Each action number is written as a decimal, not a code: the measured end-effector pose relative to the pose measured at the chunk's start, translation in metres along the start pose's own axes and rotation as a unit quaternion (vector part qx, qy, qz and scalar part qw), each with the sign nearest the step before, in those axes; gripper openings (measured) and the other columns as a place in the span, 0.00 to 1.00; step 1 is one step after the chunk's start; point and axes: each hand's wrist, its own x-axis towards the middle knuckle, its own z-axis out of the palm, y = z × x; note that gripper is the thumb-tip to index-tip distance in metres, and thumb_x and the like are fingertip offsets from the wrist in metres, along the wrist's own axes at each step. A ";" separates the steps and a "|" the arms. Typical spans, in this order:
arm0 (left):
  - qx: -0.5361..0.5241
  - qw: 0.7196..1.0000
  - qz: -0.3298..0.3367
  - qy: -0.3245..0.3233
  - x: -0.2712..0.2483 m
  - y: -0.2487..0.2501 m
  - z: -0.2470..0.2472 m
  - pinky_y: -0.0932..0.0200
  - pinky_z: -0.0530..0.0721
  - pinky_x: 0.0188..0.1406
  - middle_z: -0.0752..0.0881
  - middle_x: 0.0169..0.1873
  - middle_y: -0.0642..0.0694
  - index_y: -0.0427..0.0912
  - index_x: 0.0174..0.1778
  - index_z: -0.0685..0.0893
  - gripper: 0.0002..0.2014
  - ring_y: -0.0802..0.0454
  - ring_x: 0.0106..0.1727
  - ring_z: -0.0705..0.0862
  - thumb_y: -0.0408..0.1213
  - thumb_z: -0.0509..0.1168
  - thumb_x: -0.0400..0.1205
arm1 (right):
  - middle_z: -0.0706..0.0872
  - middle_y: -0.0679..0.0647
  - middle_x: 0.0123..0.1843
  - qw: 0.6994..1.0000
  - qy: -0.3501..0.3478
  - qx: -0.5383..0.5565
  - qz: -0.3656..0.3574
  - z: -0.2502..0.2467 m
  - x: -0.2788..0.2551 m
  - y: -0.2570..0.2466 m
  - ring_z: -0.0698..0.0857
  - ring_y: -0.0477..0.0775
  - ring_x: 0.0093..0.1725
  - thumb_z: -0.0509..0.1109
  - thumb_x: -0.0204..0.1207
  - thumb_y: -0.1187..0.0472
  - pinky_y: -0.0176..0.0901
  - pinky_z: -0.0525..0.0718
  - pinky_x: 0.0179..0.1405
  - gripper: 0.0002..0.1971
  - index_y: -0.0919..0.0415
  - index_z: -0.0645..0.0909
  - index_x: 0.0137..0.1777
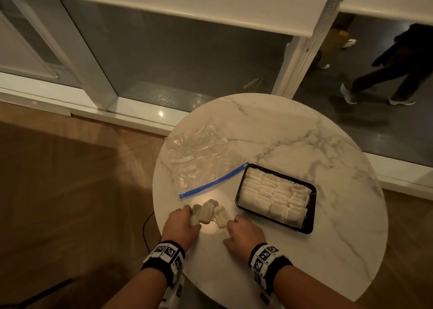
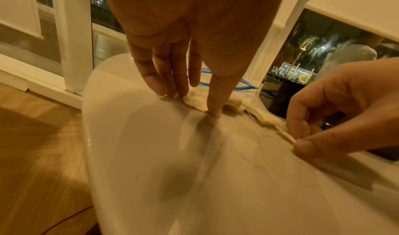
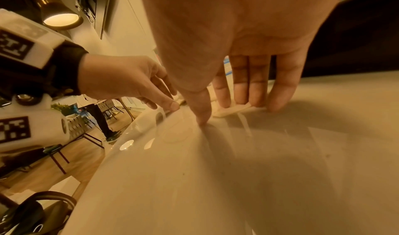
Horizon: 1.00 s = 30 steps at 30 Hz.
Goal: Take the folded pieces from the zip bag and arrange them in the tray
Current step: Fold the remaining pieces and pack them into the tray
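Observation:
A clear zip bag (image 1: 199,154) with a blue zip strip (image 1: 213,181) lies flat on the round marble table (image 1: 293,133), with a few folded pieces still inside. The black tray (image 1: 309,229) to its right holds several rows of pale folded pieces (image 1: 271,194). Several loose pieces (image 1: 207,211) lie in a cluster near the front edge. My left hand (image 1: 189,217) rests its straight fingers (image 2: 159,88) on the cluster's left side. My right hand (image 1: 230,230) pinches a folded piece (image 2: 287,134) between thumb and fingers at the cluster's right end, low on the table.
The table's front and left edges are close to both wrists. Wooden floor with a dark cable (image 1: 145,229) lies to the left. Behind the table is a glass wall with people (image 1: 386,74) walking outside. A dark bag (image 3: 36,213) sits on the floor.

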 end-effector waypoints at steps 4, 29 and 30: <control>0.065 0.998 0.018 -0.001 -0.001 0.002 0.004 0.52 0.86 0.53 0.87 0.50 0.45 0.45 0.57 0.84 0.15 0.47 0.52 0.85 0.51 0.67 0.82 | 0.78 0.56 0.63 1.000 0.013 -0.013 0.007 0.000 0.000 -0.006 0.76 0.59 0.65 0.63 0.80 0.47 0.51 0.81 0.57 0.19 0.57 0.78 0.65; 0.216 0.948 0.235 0.011 -0.030 -0.037 0.015 0.52 0.86 0.54 0.87 0.58 0.51 0.53 0.58 0.86 0.15 0.52 0.54 0.85 0.54 0.60 0.84 | 0.89 0.50 0.40 0.888 0.157 0.415 0.121 -0.064 -0.011 0.038 0.88 0.51 0.40 0.73 0.75 0.61 0.47 0.90 0.44 0.07 0.46 0.81 0.43; 0.227 0.943 0.243 0.007 -0.031 -0.041 0.015 0.52 0.86 0.54 0.87 0.59 0.51 0.53 0.60 0.86 0.18 0.52 0.55 0.86 0.58 0.60 0.82 | 0.88 0.49 0.42 0.880 0.175 0.423 0.127 -0.065 -0.007 0.043 0.88 0.50 0.42 0.72 0.76 0.61 0.46 0.90 0.44 0.07 0.46 0.82 0.44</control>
